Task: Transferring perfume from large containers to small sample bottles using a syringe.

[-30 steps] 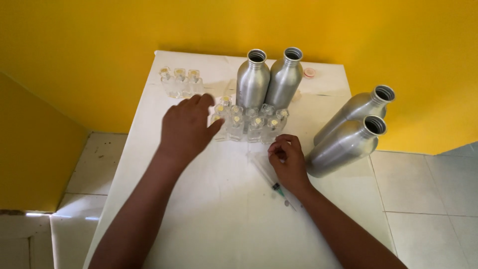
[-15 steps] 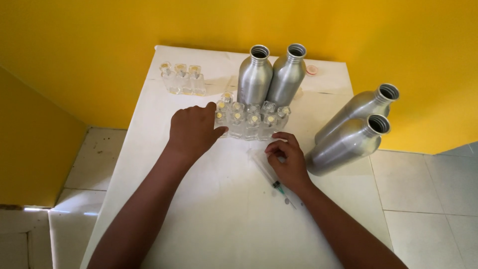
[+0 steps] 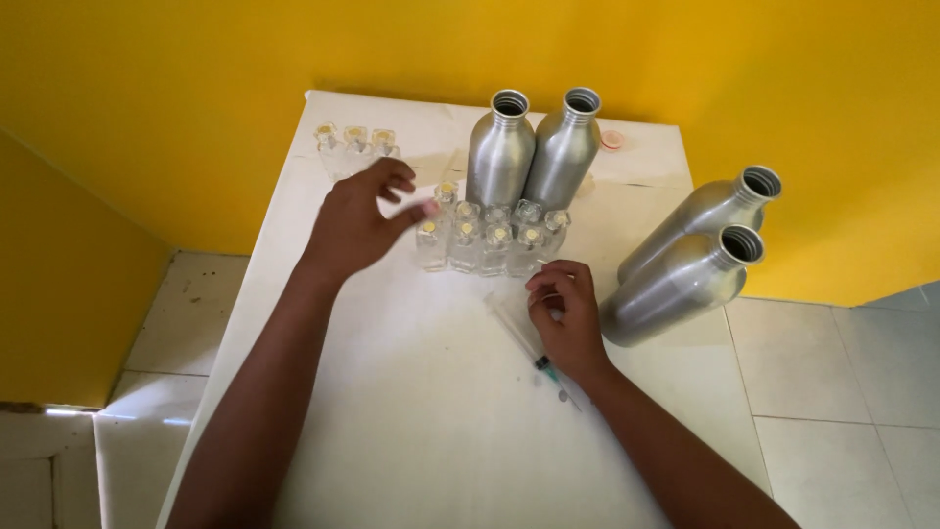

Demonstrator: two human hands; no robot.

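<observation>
Clear small glass vials (image 3: 490,235) clustered beside four open silver aluminium bottles (image 3: 534,147).
Left hand (image 3: 357,220) loosely spread, nearly touching vials; right hand (image 3: 568,318) curled beside clear plastic syringe (image 3: 529,343); filling seemingly unstarted.

- Vial cluster (image 3: 490,235) mid-table (image 3: 392,431), directly in front of 2 upright bottles (image 3: 534,147).
- 3 vials (image 3: 354,140) at far-left corner.
- 2 more bottles (image 3: 690,255) at rt edge.
- Syringe (image 3: 524,338) lies nearer, under rt hand (image 3: 566,318); left hand (image 3: 357,220) left of cluster.

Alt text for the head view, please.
Left hand reaches an open grip to a cluster of small clear vials on a white table; right hand rests on a syringe. Four open aluminium bottles stand behind.
</observation>
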